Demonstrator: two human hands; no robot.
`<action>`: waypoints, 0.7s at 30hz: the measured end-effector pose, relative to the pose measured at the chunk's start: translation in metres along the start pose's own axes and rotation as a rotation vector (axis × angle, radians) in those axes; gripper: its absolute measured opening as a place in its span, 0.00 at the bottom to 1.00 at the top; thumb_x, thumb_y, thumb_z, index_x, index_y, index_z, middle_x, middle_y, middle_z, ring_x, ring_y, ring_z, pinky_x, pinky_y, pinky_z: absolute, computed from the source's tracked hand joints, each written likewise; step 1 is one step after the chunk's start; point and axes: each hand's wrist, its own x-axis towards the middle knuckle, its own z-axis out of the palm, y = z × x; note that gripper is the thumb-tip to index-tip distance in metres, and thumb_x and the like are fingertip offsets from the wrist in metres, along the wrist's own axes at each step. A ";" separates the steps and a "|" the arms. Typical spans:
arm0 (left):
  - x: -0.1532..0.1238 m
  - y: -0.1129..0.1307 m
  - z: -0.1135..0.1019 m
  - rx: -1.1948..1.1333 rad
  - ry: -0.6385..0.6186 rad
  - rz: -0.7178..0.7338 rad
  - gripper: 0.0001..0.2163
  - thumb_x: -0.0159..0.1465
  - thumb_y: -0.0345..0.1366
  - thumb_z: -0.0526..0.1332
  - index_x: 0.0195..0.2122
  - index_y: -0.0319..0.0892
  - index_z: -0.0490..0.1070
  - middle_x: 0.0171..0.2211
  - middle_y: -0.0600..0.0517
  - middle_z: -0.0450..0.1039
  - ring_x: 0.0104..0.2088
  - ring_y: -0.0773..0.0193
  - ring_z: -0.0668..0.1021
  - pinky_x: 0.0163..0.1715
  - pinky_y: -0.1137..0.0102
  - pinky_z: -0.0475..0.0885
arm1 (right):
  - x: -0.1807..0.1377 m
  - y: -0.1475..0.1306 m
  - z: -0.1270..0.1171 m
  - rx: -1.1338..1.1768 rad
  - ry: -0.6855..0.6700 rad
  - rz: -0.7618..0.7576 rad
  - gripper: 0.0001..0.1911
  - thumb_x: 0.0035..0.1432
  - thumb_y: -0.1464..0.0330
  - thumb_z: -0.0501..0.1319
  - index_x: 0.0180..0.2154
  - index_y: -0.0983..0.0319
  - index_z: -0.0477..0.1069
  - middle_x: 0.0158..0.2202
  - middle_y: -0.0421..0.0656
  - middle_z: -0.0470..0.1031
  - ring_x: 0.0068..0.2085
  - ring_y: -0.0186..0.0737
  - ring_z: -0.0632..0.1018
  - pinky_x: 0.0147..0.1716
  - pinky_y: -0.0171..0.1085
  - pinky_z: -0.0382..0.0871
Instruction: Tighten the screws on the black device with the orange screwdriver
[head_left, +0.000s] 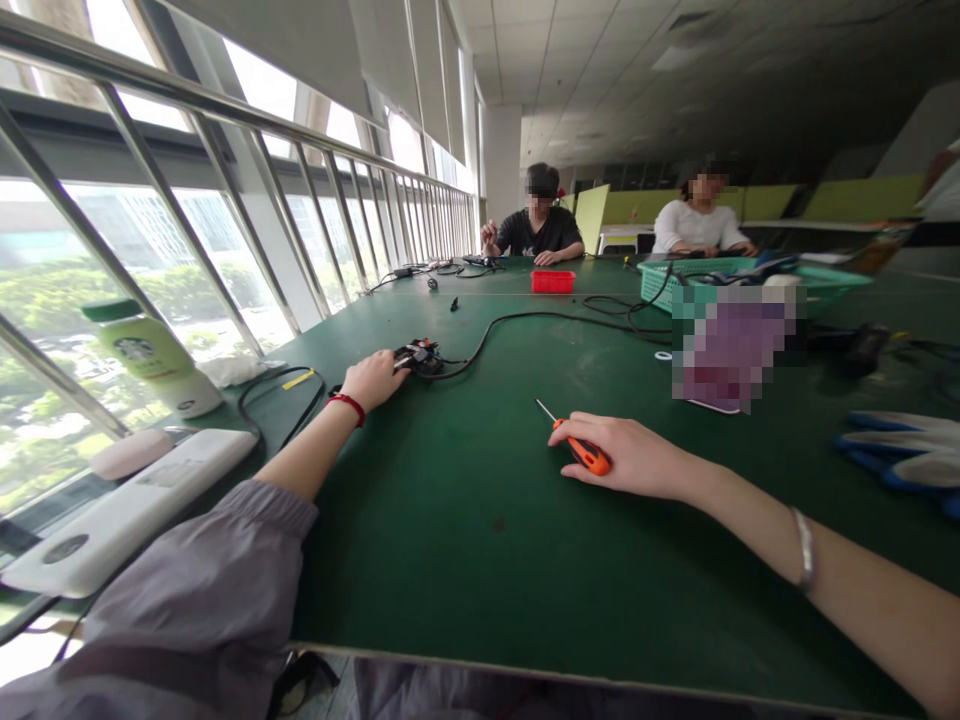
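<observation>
My left hand [375, 379] reaches out across the green table [465, 540] and its fingers close on a small black device [422, 357] with red and black wires, from which a black cable [525, 318] runs right. My right hand [626, 455] lies on the table with its fingers wrapped round the orange handle of a small screwdriver [577, 445], whose thin metal tip points up and left. A red band sits on my left wrist, a silver bangle on my right.
A bottle [154, 358] and a white power strip [124, 515] sit at the left by the window rail. A red box [553, 281] and green basket [679, 275] stand farther back. Blue-white gloves [907, 455] lie right. Two people sit at the far end.
</observation>
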 end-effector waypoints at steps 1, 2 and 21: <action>0.000 -0.006 0.001 0.013 0.021 -0.046 0.18 0.63 0.45 0.48 0.46 0.37 0.64 0.47 0.36 0.71 0.47 0.44 0.74 0.39 0.59 0.70 | 0.000 0.000 0.000 0.011 0.000 0.008 0.18 0.55 0.56 0.58 0.46 0.55 0.68 0.47 0.43 0.71 0.42 0.45 0.76 0.40 0.45 0.70; 0.001 -0.013 0.002 0.023 0.045 -0.085 0.18 0.63 0.44 0.49 0.46 0.36 0.64 0.47 0.35 0.70 0.47 0.44 0.74 0.39 0.59 0.70 | 0.000 0.000 -0.001 0.020 -0.001 0.014 0.19 0.54 0.55 0.58 0.46 0.55 0.68 0.48 0.43 0.71 0.43 0.45 0.76 0.40 0.45 0.70; -0.007 -0.040 0.000 -0.031 0.286 -0.198 0.16 0.59 0.34 0.52 0.49 0.40 0.59 0.45 0.42 0.68 0.44 0.49 0.72 0.35 0.62 0.67 | 0.000 0.001 -0.002 0.028 -0.025 0.020 0.19 0.56 0.55 0.57 0.47 0.55 0.68 0.49 0.44 0.71 0.44 0.47 0.76 0.43 0.48 0.70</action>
